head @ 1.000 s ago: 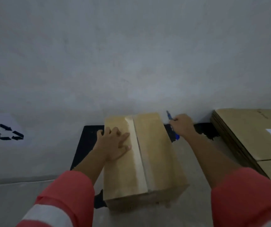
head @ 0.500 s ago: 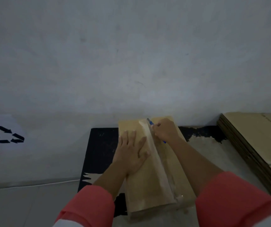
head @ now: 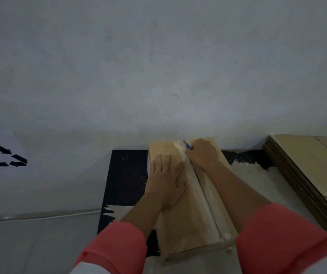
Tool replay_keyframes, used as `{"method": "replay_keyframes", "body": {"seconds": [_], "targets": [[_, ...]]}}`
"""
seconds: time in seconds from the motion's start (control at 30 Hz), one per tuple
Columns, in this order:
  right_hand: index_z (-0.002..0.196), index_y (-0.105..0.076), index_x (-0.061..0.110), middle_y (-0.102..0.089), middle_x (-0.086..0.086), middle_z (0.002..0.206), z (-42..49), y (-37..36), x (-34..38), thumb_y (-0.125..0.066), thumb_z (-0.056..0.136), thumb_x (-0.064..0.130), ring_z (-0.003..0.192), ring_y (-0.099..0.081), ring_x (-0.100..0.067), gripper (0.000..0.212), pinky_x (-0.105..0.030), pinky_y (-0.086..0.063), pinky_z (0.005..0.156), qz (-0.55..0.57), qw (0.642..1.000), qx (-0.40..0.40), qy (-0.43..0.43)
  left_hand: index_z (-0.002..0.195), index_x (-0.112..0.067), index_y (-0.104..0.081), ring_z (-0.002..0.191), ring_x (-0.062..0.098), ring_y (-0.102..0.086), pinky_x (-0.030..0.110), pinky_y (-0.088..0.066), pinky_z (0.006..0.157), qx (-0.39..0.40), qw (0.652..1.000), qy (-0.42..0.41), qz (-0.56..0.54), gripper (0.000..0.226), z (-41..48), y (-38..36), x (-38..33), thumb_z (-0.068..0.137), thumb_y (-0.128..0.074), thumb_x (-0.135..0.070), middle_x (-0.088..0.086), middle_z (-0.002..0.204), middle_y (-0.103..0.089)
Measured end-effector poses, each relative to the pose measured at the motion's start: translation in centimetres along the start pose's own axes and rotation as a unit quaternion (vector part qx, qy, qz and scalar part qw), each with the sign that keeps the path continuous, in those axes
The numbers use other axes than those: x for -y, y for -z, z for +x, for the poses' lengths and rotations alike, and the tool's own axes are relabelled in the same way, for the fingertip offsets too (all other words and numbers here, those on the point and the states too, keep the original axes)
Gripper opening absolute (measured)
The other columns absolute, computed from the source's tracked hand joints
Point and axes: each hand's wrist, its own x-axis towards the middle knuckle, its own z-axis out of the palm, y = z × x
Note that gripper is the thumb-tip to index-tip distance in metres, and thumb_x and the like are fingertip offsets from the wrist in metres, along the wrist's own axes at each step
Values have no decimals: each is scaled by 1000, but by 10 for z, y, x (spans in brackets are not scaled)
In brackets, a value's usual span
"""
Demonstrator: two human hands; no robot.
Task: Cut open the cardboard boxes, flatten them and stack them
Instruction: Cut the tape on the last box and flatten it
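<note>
Pressing box (head: 178, 224), left hand (head: 165, 182), right hand (head: 203, 153) gripping cutter (head: 186, 144) at far edge

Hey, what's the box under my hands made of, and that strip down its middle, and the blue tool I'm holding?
Box: brown cardboard, matte, with two top flaps meeting at the middle.
Strip: likely plastic packing tape; it is paler than the flaps and shines slightly at the near end.
Blue tool in the right hand: probably a plastic-bodied cutter; only a thin blue body shows.
</note>
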Motion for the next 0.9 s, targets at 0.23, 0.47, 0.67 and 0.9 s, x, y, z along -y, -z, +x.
{"method": "replay_keyframes", "body": {"seconds": [0.23,0.47,0.67,0.9], "targets": [[78,-53,10,-50,-3,70,3,2,6,-50,96,23,69,-51,-23,22,-27,-39,61,-67,998,-11,-12,154,-32,2,146,39,13,52,10,116,-2,1000,1,7,98,1,0,1,66,19,-69,10,162,11],[89,-57,7,-61,-15,93,-7,3,8,-50,95,19,87,-61,-30,16,-30,-39,66,-82,996,22,8,155,-31,-1,146,39,14,52,9,118,6,1000,14,13,66,0,3,-1,98,-16,-61,10,162,9],[88,-60,3,-60,-9,84,-22,5,4,-52,95,20,91,-62,-31,20,-28,-39,64,-93,995,32,2,155,-32,0,146,39,14,52,6,119,17,999,20,35,67,1,2,-2,97,-14,-62,11,162,10],[59,-30,16,-35,-1,60,-69,9,-20,-52,95,26,67,-44,-23,44,-29,-34,63,-82,995,55,6,155,-31,2,146,40,14,51,6,118,36,998,25,42,67,0,5,-2,97,-12,-62,12,161,12]]}}
